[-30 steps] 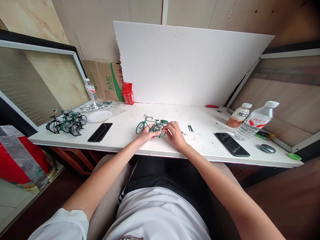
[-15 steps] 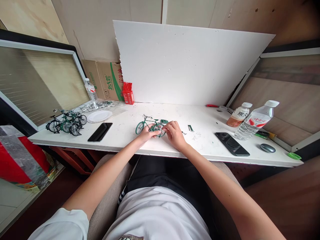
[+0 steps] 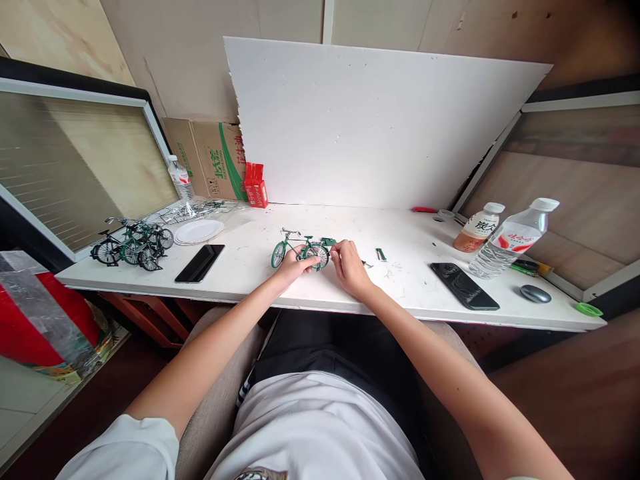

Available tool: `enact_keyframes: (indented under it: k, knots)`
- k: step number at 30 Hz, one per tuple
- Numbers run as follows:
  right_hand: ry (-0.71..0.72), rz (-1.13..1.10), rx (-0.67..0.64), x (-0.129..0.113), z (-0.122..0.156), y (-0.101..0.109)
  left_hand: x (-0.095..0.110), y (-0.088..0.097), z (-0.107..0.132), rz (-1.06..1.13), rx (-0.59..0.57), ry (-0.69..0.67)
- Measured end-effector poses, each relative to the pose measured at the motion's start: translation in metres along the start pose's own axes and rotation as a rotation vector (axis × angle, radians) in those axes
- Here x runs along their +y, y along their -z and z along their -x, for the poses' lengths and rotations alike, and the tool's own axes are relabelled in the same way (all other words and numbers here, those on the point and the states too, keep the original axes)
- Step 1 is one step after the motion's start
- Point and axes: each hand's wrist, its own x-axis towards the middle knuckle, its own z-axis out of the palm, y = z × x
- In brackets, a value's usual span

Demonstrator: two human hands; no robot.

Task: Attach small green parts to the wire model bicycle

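Note:
A small green model bicycle stands upright on the white table, near the middle. My left hand grips it from the front, fingers closed round the frame by the rear wheel. My right hand is closed in a pinch at the bicycle's rear end, beside the green carrier; what the fingertips hold is too small to make out. A small green part lies on the table just right of my right hand.
Several finished model bicycles stand at the left edge, with a white plate and a black phone nearby. Another phone, two bottles, a mouse and a green cap are on the right. A white board leans behind.
My hands have shifted a little on the bicycle; the right hand's fingers have drawn in closer to the rear wheel. The bicycle stays in the same spot.

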Motion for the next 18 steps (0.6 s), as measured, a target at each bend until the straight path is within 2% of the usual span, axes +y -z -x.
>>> enact_keyframes:
  k: [8,18]
  knots:
    - [0.030,-0.037,0.034,0.0033,-0.0016,-0.0004,-0.0017,0.0014,-0.0004,-0.034,-0.022,-0.001]
    - [0.059,-0.080,0.016,0.0036,-0.0013,-0.0006,-0.0004,-0.0006,0.0014,-0.042,-0.026,-0.010]
